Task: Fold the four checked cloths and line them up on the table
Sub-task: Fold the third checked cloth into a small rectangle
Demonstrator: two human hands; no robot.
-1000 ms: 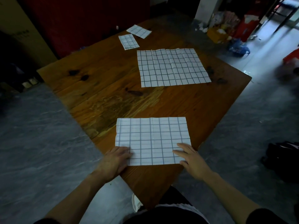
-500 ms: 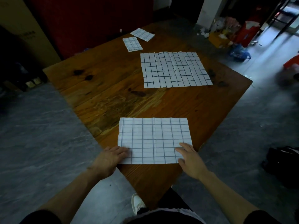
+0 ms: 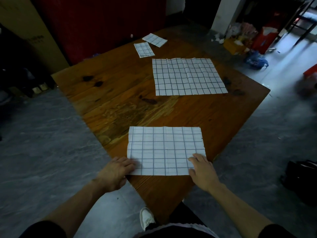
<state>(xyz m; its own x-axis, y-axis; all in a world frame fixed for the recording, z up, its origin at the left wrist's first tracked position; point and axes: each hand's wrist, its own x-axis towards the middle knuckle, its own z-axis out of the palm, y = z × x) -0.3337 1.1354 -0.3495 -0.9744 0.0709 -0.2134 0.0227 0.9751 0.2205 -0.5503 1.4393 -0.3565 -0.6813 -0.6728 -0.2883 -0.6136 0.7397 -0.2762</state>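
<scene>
Dark short sleeves point(image 3: 46, 228) are worn, with both forearms left bare. A white sneaker point(image 3: 146, 216) is seen below. The left hand point(image 3: 114, 173) and right hand point(image 3: 203, 170) are bare, ungloved.

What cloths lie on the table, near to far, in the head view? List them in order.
half-folded checked cloth under both hands → large unfolded checked cloth → small folded cloth → farthest small folded cloth.

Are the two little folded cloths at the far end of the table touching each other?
Cannot tell. In the head view the left little cloth and right little cloth nearly meet at one corner; too small to tell.
</scene>
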